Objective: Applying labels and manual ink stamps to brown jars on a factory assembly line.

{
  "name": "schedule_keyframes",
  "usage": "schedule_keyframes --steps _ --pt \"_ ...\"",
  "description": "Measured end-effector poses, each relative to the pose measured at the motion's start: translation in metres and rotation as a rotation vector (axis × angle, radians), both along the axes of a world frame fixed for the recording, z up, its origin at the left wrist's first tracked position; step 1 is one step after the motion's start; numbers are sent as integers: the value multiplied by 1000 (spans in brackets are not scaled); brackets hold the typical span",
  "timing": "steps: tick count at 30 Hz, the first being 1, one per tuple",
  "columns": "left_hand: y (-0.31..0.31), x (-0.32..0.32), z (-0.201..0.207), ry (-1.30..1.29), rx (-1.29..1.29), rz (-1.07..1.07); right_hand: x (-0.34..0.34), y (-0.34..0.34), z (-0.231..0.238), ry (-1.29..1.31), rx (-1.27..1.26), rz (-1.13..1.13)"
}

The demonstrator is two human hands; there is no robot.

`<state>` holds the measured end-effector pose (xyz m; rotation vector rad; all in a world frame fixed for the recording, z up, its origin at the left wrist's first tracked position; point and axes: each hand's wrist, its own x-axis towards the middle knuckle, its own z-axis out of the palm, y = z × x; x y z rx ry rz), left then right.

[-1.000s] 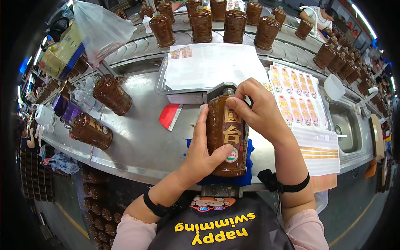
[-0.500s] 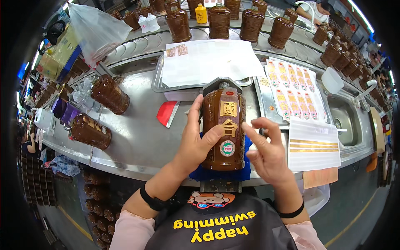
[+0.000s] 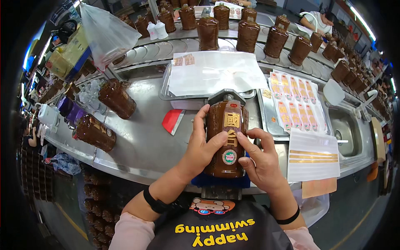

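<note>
A brown bottle [image 3: 217,156] with a label of gold characters and a round green-and-white emblem lies in front of me, its neck end in a dark holder [image 3: 227,94] and its base on a blue cloth [image 3: 200,180]. My left hand [image 3: 203,141] is wrapped along the bottle's left side, with the thumb on the front beside the gold characters. My right hand [image 3: 263,160] holds nothing; its index fingertip touches the label near the lower character. The other fingers are bent and apart, and the thumb is by the bottle's right edge.
Two brown bottles [image 3: 117,98] lie at the left near a red-and-white scraper [image 3: 172,121]. A tray with white sheets [image 3: 216,73] stands behind the holder. Label sheets [image 3: 298,100], gold strips [image 3: 313,157] and a sink [image 3: 348,129] are at the right. Several bottles stand on the far conveyor [image 3: 183,45].
My right index finger has come down to touch the label on the bottle. My left thumb has shifted slightly along the front. The whole view has tilted, so more of the far conveyor shows.
</note>
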<state>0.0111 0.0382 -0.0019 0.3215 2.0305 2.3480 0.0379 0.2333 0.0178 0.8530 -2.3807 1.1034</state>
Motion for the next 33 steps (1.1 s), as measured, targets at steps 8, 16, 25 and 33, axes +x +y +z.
schedule_keyframes --steps 8,16,25,33 --pt "0 -24 2 -5 125 64 -15 -7 18 1 -12 -39" --pt "1 -33 -2 11 -45 51 -23 -11 12 1 -14 -74" --pt "1 -35 14 -163 243 -35 -30 -12 14 33 -23 -65" --pt "2 -35 11 -121 154 12 -31 -12 14 35 -14 -68"
